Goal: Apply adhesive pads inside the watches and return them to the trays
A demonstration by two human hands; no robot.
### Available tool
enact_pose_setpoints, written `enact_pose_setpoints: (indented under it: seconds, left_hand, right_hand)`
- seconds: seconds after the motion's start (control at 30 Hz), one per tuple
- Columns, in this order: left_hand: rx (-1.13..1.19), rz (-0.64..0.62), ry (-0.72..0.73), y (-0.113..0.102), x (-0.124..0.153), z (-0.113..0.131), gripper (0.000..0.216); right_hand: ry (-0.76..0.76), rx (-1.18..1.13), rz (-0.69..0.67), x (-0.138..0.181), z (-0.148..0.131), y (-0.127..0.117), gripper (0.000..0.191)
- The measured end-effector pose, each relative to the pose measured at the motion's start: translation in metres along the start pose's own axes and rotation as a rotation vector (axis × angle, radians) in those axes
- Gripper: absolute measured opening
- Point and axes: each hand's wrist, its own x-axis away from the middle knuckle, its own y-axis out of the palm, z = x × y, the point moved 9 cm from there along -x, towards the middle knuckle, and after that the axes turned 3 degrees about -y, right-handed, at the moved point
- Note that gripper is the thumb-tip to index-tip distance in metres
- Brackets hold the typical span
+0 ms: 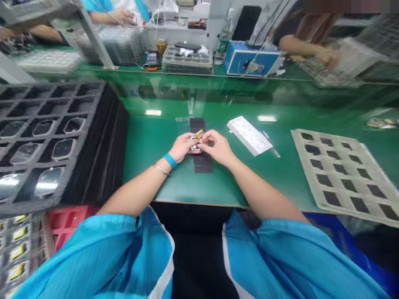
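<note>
My left hand [183,147] is closed around a small silvery part with a yellow piece [198,134] on it. Its exact kind is too small to make out. From the other side, my right hand [218,147] pinches at the same part, with thumb and forefinger touching its edge. Both hands are over a dark strip [203,165] marked off in sections, which lies on the green table [146,137]. A white box-like block [250,135] with small marks on top lies to the right of my hands, beside a narrow clear strip [272,144].
Stacked black foam trays [102,137] with clear-faced pieces stand at left. Below them are a red tray [70,220] and a tray of yellow-topped parts [18,251]. A cream tray [338,180] with dark pieces lies at right. Co-workers' hands [123,16] show across the table.
</note>
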Motion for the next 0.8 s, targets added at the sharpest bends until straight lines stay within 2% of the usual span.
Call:
enact_pose_setpoints:
  seconds: [0.13, 0.27, 0.4, 0.53, 0.6, 0.8]
  left_hand:
    - [-0.007, -0.004, -0.011, 0.000, 0.000, -0.002, 0.015]
    - [-0.004, -0.015, -0.009, 0.000, -0.001, -0.004, 0.021]
    - [0.015, 0.013, 0.005, -0.004, 0.000, -0.002, 0.016]
    - [0.015, -0.022, -0.016, 0.000, 0.003, -0.002, 0.014]
    - [0.012, -0.054, -0.036, 0.003, 0.004, -0.003, 0.015]
    - [0.098, -0.184, -0.087, 0.014, 0.010, -0.004, 0.031]
  right_hand:
    - [-0.028, 0.057, -0.002, 0.002, -0.003, 0.001, 0.018]
    - [-0.113, 0.267, 0.001, 0.007, -0.012, 0.004, 0.011]
    - [-0.197, 0.434, 0.116, 0.008, -0.021, -0.003, 0.012]
    - [0.016, 0.119, 0.173, 0.002, 0.005, -0.013, 0.034]
    - [0.097, -0.013, 0.168, 0.000, 0.015, -0.014, 0.033]
    - [0.053, 0.070, 0.248, 0.001, 0.005, -0.022, 0.022]
